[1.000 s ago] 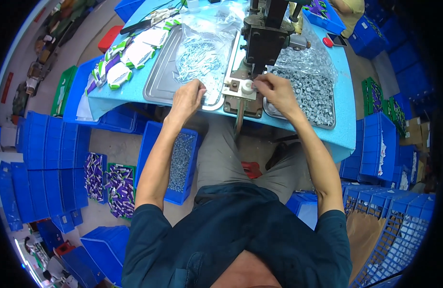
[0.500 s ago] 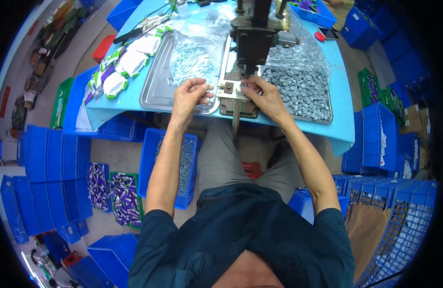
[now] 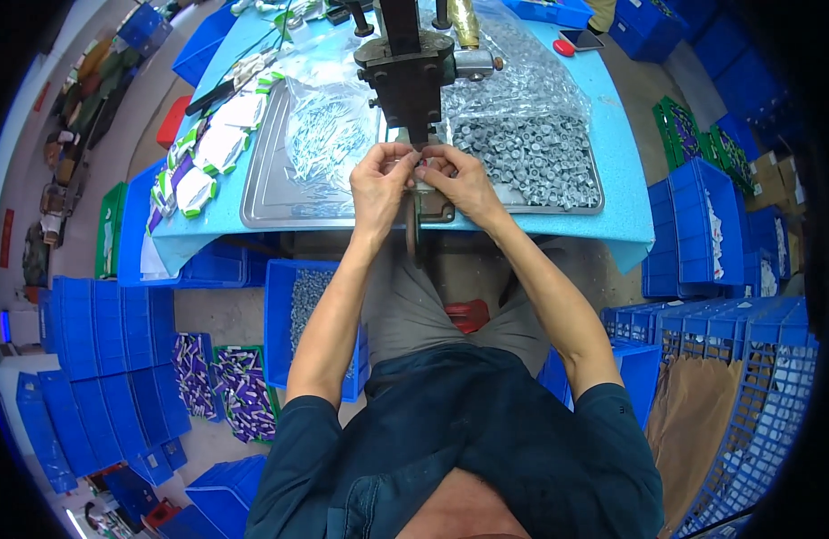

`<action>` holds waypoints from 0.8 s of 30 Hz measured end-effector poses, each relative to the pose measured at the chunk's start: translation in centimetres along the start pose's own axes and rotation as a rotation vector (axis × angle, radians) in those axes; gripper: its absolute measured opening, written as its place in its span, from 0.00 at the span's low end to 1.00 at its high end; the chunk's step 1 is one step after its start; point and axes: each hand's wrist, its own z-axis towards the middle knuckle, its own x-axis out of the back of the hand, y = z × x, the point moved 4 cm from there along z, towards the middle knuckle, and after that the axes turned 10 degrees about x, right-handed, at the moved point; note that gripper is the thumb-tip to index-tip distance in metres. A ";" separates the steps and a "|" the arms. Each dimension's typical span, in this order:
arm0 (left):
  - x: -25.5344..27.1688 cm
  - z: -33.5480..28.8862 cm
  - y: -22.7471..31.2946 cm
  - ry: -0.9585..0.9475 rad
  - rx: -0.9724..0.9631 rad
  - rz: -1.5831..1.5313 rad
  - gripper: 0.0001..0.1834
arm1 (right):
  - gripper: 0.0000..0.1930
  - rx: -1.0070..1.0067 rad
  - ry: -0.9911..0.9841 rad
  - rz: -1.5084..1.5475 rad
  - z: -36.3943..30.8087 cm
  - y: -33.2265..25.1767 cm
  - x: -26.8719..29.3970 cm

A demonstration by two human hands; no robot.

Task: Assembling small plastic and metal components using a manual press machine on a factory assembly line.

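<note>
Below the dark metal hand press (image 3: pixel 403 85), my left hand (image 3: pixel 380 187) and my right hand (image 3: pixel 464 187) meet, fingertips almost touching. Both are closed in a pinch over the press base (image 3: pixel 438 208). Whatever small part sits between the fingers is too hidden to name. Left of the press, thin pale pins (image 3: pixel 329 130) lie in a clear bag on a metal tray (image 3: pixel 263 187). To the right, small grey metal caps (image 3: pixel 527 157) are heaped on a second metal tray (image 3: pixel 602 199), partly covered by clear plastic.
White, green and purple packets (image 3: pixel 218 135) lie at the table's left. A phone (image 3: pixel 581 39) and a red round object (image 3: pixel 563 48) are at the far right. A blue bin (image 3: pixel 275 359) of small metal parts stands below the table, with stacked blue crates (image 3: pixel 693 225) on the right.
My hands have come together under the press; before, the left was over the left tray's edge and the right at the press fixture. The view has shifted, moving the table leftward in the picture.
</note>
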 end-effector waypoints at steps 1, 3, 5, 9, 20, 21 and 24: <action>-0.1 -0.1 -0.1 0.001 0.001 0.003 0.08 | 0.19 -0.006 -0.002 0.009 0.0 0.0 0.0; -0.2 -0.4 0.3 0.015 -0.096 0.096 0.07 | 0.19 -0.003 0.014 0.006 -0.1 0.1 0.0; -0.3 -0.5 0.3 0.028 -0.116 0.118 0.07 | 0.19 0.001 0.029 0.002 -0.1 0.1 0.1; -0.1 -0.4 0.4 0.049 -0.163 0.241 0.07 | 0.20 -0.002 -0.006 0.013 0.1 0.3 0.1; -1.0 -0.7 1.6 0.103 -0.337 0.426 0.07 | 0.28 0.363 -0.097 0.353 16.1 -21.6 9.1; 1.4 -1.1 0.8 0.162 -0.295 0.455 0.07 | 0.28 0.347 0.109 0.171 16.0 -23.7 5.4; -1.2 -1.0 1.6 0.086 -0.255 0.379 0.08 | 0.22 0.880 0.159 -0.213 9.2 -25.1 10.2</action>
